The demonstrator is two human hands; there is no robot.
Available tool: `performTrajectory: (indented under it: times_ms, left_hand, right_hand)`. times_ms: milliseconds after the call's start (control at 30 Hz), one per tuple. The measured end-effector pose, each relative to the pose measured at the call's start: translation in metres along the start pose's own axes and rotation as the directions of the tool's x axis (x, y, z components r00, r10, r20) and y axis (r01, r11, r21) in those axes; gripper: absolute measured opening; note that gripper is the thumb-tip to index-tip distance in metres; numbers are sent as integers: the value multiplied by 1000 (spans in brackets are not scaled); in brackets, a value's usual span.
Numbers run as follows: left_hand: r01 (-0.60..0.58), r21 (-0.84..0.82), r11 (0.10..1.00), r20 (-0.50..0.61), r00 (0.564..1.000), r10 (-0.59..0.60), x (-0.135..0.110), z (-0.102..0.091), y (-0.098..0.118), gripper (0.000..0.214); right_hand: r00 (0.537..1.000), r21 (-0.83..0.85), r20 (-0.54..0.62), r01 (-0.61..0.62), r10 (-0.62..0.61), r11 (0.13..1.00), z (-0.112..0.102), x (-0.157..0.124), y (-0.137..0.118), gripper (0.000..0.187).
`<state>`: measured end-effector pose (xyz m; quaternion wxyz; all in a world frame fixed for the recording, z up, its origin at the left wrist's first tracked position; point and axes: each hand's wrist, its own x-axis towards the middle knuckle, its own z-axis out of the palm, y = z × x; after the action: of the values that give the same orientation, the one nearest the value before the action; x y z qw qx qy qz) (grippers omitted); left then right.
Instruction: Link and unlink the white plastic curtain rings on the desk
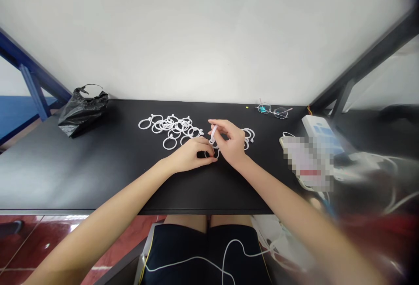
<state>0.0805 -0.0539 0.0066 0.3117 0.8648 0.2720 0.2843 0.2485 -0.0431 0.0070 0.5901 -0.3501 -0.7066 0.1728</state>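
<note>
Over a black tabletop [108, 180], seen from the head camera, the hands are held together: a white plastic ring [213, 134] is pinched by the right hand [229, 142], and a second ring [209, 155] is gripped by the left hand [191, 154]. More rings [170, 130] are heaped at 10 o'clock, a black plastic bag [81, 112] lies further out at 10 o'clock, and eyeglasses [273, 110] lie at 1 o'clock.

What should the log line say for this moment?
left hand: curled at ring's lower edge | right hand: pinching white plastic ring | nearby: loose ring pile | surface: black table
</note>
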Motion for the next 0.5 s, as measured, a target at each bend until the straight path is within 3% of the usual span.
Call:
performTrajectory:
  times_ms: [233, 367, 500]
  left_hand:
    - [83, -13, 996, -153, 985, -84, 1, 0, 2, 20]
    - [129, -89, 988, -222, 964, -146, 2, -4, 3, 27]
    - [192, -254, 948, -277, 924, -262, 5, -8, 1, 45]
  right_hand:
    - [996, 28, 22, -85, 84, 996, 0, 0, -3, 18]
    - [994, 47, -7, -105, 105, 993, 0, 1, -2, 16]
    - [989, 107, 43, -146, 142, 984, 1, -1, 0, 18]
